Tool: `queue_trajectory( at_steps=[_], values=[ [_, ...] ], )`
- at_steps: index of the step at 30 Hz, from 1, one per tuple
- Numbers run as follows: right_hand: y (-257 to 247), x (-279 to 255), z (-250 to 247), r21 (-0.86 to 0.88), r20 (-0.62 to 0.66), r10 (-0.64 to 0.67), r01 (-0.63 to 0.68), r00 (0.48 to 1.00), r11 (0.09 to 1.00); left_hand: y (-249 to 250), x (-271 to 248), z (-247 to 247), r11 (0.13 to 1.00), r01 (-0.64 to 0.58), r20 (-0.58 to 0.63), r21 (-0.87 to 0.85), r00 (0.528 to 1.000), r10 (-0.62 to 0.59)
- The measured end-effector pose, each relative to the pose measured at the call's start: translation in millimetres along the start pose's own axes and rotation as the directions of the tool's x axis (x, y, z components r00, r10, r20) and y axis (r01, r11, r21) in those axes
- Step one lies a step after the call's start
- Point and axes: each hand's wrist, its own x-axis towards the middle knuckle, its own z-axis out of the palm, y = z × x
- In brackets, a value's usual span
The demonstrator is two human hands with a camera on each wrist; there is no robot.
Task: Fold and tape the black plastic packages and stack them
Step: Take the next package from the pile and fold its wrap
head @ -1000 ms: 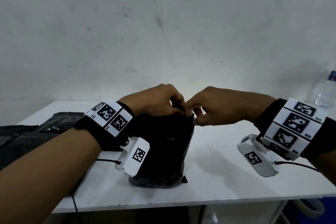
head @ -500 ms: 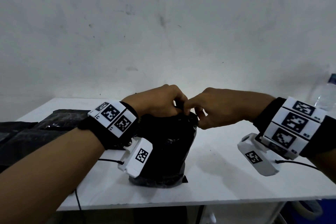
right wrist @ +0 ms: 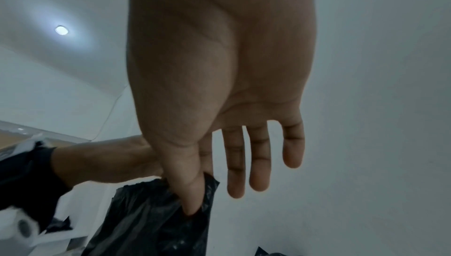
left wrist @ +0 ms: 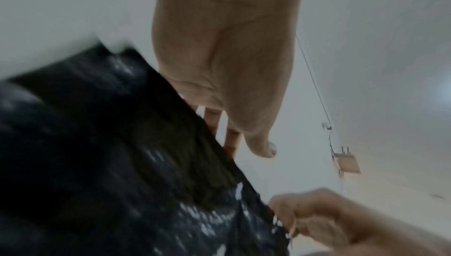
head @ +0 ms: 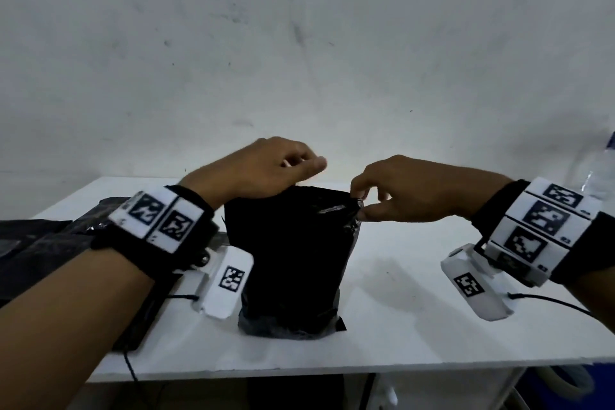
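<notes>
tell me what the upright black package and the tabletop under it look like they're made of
Black package: thin glossy plastic film, judging by the crinkles and bright glints near the corner that the right hand pinches. Tabletop: smooth matte white board, possibly laminate; its thin edge shows in front, but the core material cannot be told.

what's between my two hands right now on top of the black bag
Only the black bag's flattened top edge spans between them in the head view. The right hand pinches its right corner; the left hand sits at its left end, with no tape there.
</notes>
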Motion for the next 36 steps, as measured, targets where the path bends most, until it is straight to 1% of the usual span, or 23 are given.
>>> queue_trajectory(
  at_steps=[2, 4, 5, 7, 9, 11, 14, 16, 18, 20, 22, 23, 24, 25, 27, 29, 31, 33, 34, 36],
  values=[
    [8, -1, 5, 0.103, -0.027, 0.032, -0.029, 0.999, 0.994, -15, -17, -10, 0.996, 0.089, 0.022, -0.027, 0.996, -0.088],
    [12, -1, 8, 0.183, -0.048, 0.034, -0.024, 0.998, 0.983, -30, -37, -16, 0.982, 0.163, 0.074, -0.093, 0.985, -0.157],
    [13, 0, 10, 0.207, -0.055, 0.032, -0.020, 0.998, 0.978, -37, -46, -18, 0.973, 0.188, 0.087, -0.131, 0.980, -0.178],
    [15, 3, 11, 0.256, -0.068, 0.051, -0.032, 0.996, 0.966, -50, -58, -17, 0.946, 0.217, 0.072, -0.242, 0.976, -0.205],
    [17, 6, 12, 0.308, -0.088, 0.075, -0.045, 0.993, 0.950, -60, -65, -13, 0.895, 0.210, 0.031, -0.394, 0.976, -0.216],
    [18, 8, 13, 0.344, -0.097, 0.083, -0.045, 0.992, 0.938, -67, -69, -9, 0.857, 0.179, -0.028, -0.483, 0.975, -0.220],
    [21, 7, 13, 0.384, -0.122, 0.111, -0.056, 0.986, 0.922, -74, -70, -7, 0.846, 0.146, -0.113, -0.513, 0.965, -0.235],
    [23, 6, 15, 0.415, -0.139, 0.114, -0.047, 0.984, 0.909, -78, -71, -7, 0.835, 0.118, -0.130, -0.538, 0.967, -0.221],
    [24, 4, 18, 0.468, -0.176, 0.102, -0.008, 0.979, 0.884, -81, -70, -6, 0.820, 0.096, -0.142, -0.565, 0.967, -0.211],
    [24, 2, 22, 0.525, -0.213, 0.099, 0.028, 0.972, 0.851, -83, -69, -5, 0.801, 0.085, -0.158, -0.593, 0.963, -0.219],
    [26, 0, 22, 0.551, -0.245, 0.121, 0.036, 0.962, 0.834, -84, -68, -2, 0.789, 0.081, -0.182, -0.609, 0.954, -0.238],
    [29, 1, 22, 0.580, -0.256, 0.142, 0.035, 0.956, 0.814, -85, -69, -1, 0.784, 0.078, -0.191, -0.616, 0.951, -0.245],
    [30, 1, 23, 0.636, -0.256, 0.165, 0.037, 0.952, 0.771, -86, -69, 0, 0.780, 0.076, -0.193, -0.622, 0.950, -0.246],
    [30, 1, 25, 0.706, -0.237, 0.189, 0.036, 0.953, 0.708, -87, -69, 2, 0.777, 0.074, -0.192, -0.625, 0.950, -0.245],
    [27, 2, 35, 0.804, -0.152, 0.220, -0.008, 0.964, 0.594, -86, -68, 3, 0.781, 0.072, -0.196, -0.620, 0.950, -0.243],
    [19, 5, 47, 0.830, -0.082, 0.218, -0.054, 0.973, 0.554, -87, -67, 4, 0.792, 0.060, -0.212, -0.608, 0.949, -0.235],
    [16, 10, 57, 0.861, -0.107, 0.227, -0.024, 0.968, 0.509, -87, -67, 3, 0.795, 0.047, -0.221, -0.605, 0.949, -0.225],
    [17, 13, 62, 0.897, -0.170, 0.282, 0.030, 0.944, 0.441, -89, -68, 2, 0.784, 0.038, -0.226, -0.619, 0.948, -0.224],
    [18, 13, 62, 0.914, -0.184, 0.306, 0.048, 0.934, 0.403, -91, -69, 2, 0.777, 0.033, -0.226, -0.629, 0.948, -0.223],
    [18, 13, 62, 0.938, -0.175, 0.310, 0.063, 0.934, 0.340, -96, -71, 2, 0.758, 0.021, -0.215, -0.652, 0.953, -0.212]
  ],
)
